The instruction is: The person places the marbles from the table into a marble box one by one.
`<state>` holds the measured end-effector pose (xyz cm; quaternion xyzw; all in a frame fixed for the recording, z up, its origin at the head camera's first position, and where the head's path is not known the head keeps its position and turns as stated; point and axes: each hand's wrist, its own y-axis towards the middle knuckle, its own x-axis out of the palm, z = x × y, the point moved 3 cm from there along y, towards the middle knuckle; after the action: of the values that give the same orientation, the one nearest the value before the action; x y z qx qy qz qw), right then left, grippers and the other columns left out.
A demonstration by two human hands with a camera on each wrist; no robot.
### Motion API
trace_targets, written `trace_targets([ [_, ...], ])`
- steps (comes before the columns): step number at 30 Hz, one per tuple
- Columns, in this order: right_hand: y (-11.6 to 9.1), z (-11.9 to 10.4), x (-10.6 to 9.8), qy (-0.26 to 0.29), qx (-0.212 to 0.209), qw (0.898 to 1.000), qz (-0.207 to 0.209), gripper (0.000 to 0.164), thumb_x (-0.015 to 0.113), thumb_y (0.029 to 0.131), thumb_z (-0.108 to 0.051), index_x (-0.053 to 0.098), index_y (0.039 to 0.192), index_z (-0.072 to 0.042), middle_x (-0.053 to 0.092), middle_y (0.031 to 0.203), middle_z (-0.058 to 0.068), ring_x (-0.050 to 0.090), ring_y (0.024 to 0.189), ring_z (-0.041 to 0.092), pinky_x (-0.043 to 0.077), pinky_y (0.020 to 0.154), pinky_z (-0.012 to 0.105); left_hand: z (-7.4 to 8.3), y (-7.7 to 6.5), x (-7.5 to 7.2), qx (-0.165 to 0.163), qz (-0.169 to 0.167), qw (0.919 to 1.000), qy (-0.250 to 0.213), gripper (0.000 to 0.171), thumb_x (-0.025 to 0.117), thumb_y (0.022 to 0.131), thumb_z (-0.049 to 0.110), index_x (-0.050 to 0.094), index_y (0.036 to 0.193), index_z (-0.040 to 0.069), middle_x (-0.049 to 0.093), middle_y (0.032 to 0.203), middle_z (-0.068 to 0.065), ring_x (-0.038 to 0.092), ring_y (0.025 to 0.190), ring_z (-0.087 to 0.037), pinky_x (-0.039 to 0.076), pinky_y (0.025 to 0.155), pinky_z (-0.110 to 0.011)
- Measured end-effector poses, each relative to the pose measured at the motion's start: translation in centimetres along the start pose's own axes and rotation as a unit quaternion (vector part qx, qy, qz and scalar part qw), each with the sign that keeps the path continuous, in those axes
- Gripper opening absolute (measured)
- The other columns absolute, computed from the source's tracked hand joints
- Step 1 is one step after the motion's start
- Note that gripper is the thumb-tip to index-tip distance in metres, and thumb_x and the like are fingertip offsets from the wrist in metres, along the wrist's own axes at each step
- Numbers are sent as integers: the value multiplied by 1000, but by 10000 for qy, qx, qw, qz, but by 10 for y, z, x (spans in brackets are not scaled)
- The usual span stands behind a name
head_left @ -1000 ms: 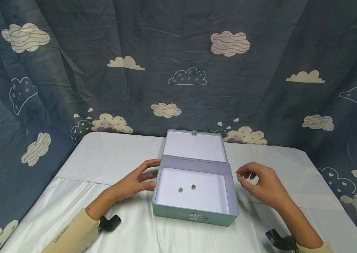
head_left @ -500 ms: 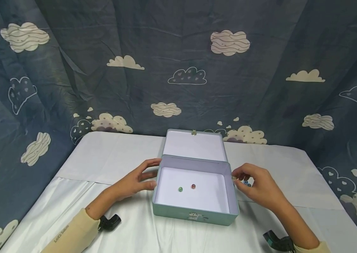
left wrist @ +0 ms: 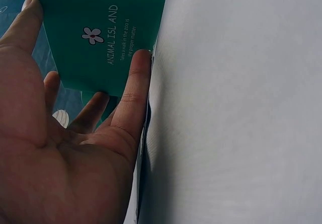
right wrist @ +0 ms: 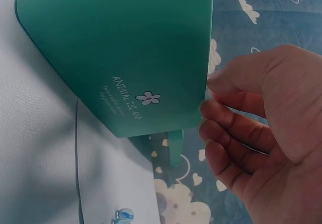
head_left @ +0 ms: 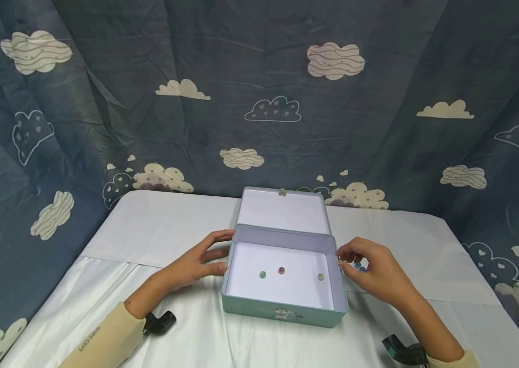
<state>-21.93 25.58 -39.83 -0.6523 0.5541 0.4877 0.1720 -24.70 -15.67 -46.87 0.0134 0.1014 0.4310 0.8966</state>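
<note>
Your left hand (head_left: 197,263) rests against the left wall of the teal tin box (head_left: 282,312), fingers straight and spread along the side, thumb near the top edge; the left wrist view shows those fingers (left wrist: 132,90) flat on the printed side of the tin, gripping nothing. The box sits between your two hands on the white-covered bench (head_left: 149,235), its lid (head_left: 283,210) thrown back and lying open beyond them.

Inside the box lie three marbles, all apart from one another: a green marble (head_left: 262,275) nearest your left hand, a red marble (head_left: 281,270) in the middle, and a yellowish marble (head_left: 321,276) close to the right wall, just inside from your right hand (head_left: 376,271).

Your right hand hovers at the box's right rim with its fingers loosely curled and fingertips close to the thumb; whether they pinch anything, you cannot tell. Just beside those fingertips, outside the box, blue marbles (head_left: 358,266) lie on the bench.
</note>
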Motion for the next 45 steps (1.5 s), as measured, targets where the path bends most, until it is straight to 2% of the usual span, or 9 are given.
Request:
trace_targets([
  [13, 2, 7, -1, -1, -335, 9993, 188, 26, 85, 86, 1, 77, 105, -15, 72, 97, -9, 65, 84, 15, 58, 74, 29, -2, 1, -2, -63, 29, 10000, 24, 77, 73, 104, 19, 29, 166, 28, 24, 174, 0, 36, 155, -41, 56, 106, -48],
  [20, 2, 20, -3, -88, -293, 9992, 272, 25, 84, 86, 2, 77, 105, -12, 73, 95, -8, 66, 83, 15, 59, 72, 32, -6, 2, -2, -54, 20, 10000, 6, 76, 72, 104, 18, 29, 166, 26, 25, 174, -2, 35, 155, -41, 56, 106, -48],
  [25, 2, 34, -4, -119, -99, 9997, 207, 22, 84, 88, -1, 77, 106, -11, 73, 95, -6, 65, 83, 15, 57, 71, 33, -7, 2, -2, -74, 24, 10000, -23, 76, 72, 104, 18, 29, 166, 27, 25, 174, 0, 35, 155, -39, 56, 105, -48],
  [29, 2, 47, -4, -161, 286, 9995, 43, 19, 82, 91, -5, 77, 109, -10, 73, 96, -4, 63, 85, 14, 57, 73, 34, -7, 2, -2, -74, 43, 10000, -11, 76, 72, 104, 18, 30, 166, 28, 25, 174, 0, 36, 155, -39, 55, 106, -46],
  [35, 2, 64, -4, -206, 810, 9964, -174, 20, 80, 93, -9, 76, 113, -9, 73, 99, 0, 62, 89, 17, 54, 75, 29, -6, 2, -2, -108, 46, 9999, 3, 77, 73, 104, 18, 29, 166, 29, 25, 174, 1, 36, 155, -39, 55, 106, -47],
  [45, -1, 82, -3, -203, 1106, 9932, -305, 18, 78, 93, -8, 76, 111, -5, 72, 98, 3, 61, 88, 20, 53, 73, 27, -3, 1, -2, -64, 30, 10000, -13, 77, 73, 104, 21, 28, 167, 26, 25, 174, -1, 36, 155, -41, 56, 105, -49],
])
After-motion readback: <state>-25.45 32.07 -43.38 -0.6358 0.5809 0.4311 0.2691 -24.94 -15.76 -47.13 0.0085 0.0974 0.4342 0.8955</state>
